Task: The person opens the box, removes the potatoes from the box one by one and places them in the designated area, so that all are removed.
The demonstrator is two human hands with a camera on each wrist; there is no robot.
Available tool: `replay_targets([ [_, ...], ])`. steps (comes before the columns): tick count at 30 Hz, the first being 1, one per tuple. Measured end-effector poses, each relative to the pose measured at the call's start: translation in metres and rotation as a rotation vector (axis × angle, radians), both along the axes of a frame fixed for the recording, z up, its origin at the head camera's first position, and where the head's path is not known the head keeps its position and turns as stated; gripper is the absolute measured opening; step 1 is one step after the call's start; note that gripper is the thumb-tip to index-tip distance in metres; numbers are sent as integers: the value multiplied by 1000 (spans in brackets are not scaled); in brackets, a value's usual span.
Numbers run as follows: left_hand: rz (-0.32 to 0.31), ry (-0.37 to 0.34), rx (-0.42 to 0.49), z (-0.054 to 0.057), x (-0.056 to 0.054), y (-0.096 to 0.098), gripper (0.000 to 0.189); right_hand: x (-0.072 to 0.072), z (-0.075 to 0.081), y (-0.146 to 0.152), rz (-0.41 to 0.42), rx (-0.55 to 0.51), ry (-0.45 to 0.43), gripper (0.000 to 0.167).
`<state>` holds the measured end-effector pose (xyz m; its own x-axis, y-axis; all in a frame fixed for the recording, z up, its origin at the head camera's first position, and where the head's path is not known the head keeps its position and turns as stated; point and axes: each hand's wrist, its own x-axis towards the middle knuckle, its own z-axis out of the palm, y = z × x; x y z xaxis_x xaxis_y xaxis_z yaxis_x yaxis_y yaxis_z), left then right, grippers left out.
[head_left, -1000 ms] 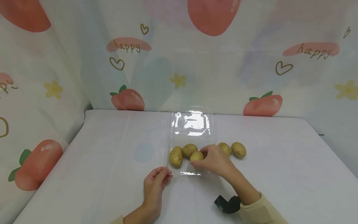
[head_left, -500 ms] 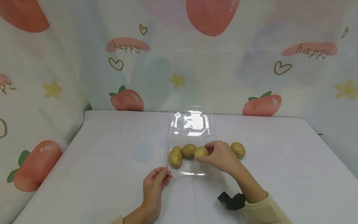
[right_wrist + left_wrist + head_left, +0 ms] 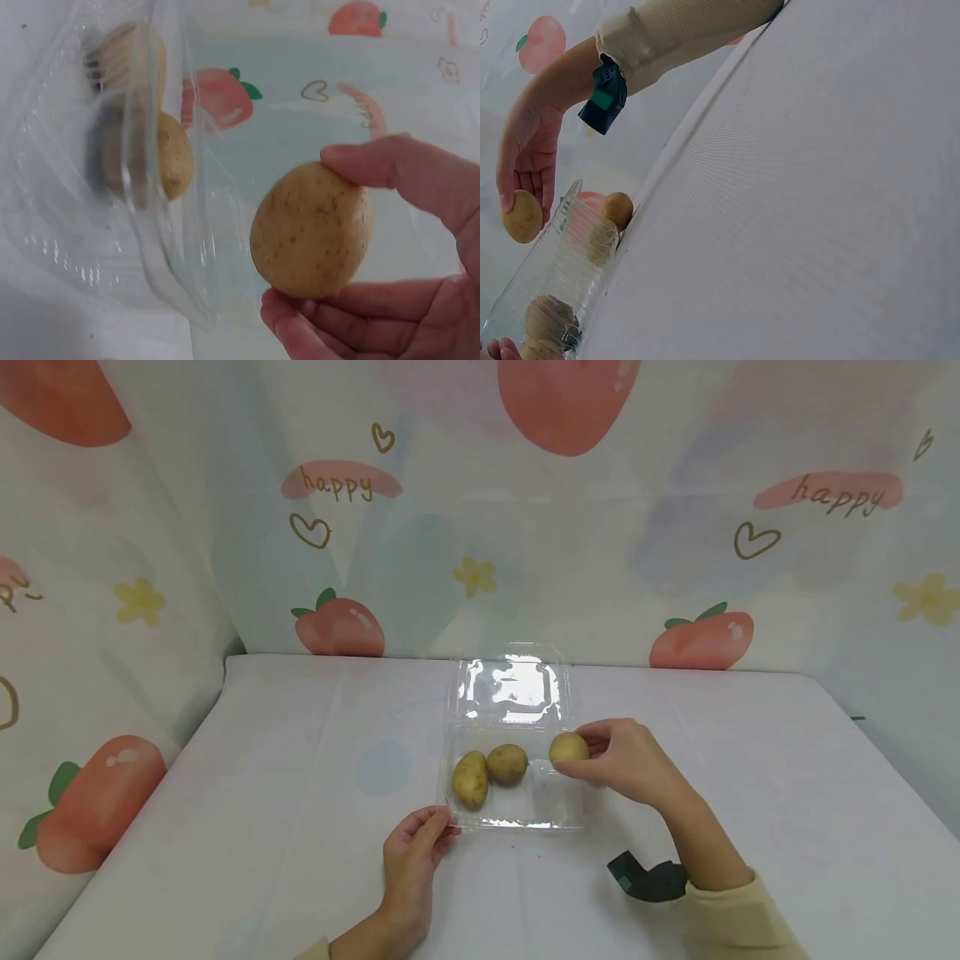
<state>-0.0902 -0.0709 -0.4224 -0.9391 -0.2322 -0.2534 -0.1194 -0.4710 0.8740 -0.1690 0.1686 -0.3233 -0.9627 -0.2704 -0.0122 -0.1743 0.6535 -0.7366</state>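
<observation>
Pinching a roundish potato (image 3: pixel 567 750) in the right hand (image 3: pixel 633 767), with the thumb pressed on one side and the fingertips on the other. Gripping the near left corner of a clear plastic container (image 3: pixel 510 814) between the thumb and curled fingers of the left hand (image 3: pixel 414 860). Holding that potato up by the container's right end, right at the tips of the right hand. Can't really tell if over the rim or just outside. Showing lots of little brown specks on the skin up close in the right wrist view.

Sitting inside the container, beyond the left hand and to the left of the right hand: a long potato (image 3: pixel 470 780) and a darker potato (image 3: pixel 507 765), right next to each other. Folded back open, farther out ahead of both hands: the clear lid (image 3: pixel 513 689), catching a big white glare.

Also spotted in the left wrist view, down behind the right hand: a far potato (image 3: pixel 619 210), plus a blurry potato (image 3: pixel 600 244) seen through the plastic. Wearing a black gadget (image 3: pixel 652 881) at the right wrist and a beige sleeve (image 3: pixel 738 918) behind that. Laid out under both hands: a white tablecloth (image 3: pixel 262 810). Hanging well beyond both: a fruit-print backdrop (image 3: pixel 570 543).
</observation>
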Motion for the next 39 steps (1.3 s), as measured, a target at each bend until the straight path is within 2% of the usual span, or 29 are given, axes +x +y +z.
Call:
replay_targets([
  [9,2,9,20,3,0,0,11,-5,7,26,25,42,51,56],
  [14,5,1,12,3,0,0,12,-8,6,31,51,75,44,59],
  [22,0,-7,1,1,0,1,14,-8,4,45,41,123,68,52],
  [39,-4,2,8,2,1,1,14,-8,4,70,36,153,133,54],
])
